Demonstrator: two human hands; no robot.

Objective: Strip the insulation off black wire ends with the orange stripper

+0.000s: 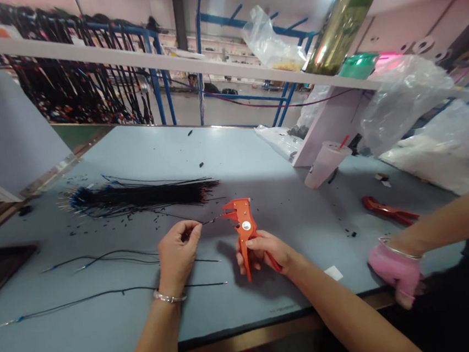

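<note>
Between the thumb and fingers of my left hand [180, 254] is pinched a thin black wire [210, 221], its end pointing right. My right hand [266, 248] is wrapped round the handles of an orange wire stripper [245, 219]. The tool stands with its jaws facing left, right by the wire's end; whether the wire lies inside them I cannot tell. Behind my left hand lies a thick bundle of black wires [153, 196] with blue-sleeved ends at the left. A few single wires [84, 302] lie at the left and under my left wrist.
A co-worker's pink-gloved hand [395, 268] rests at the table's right edge, near red-handled pliers [387, 211]. A plastic cup [327, 164] with a red straw leans by the shelf post. A dark phone-like slab [5, 267] lies far left. Small black scraps dot the table [157, 150].
</note>
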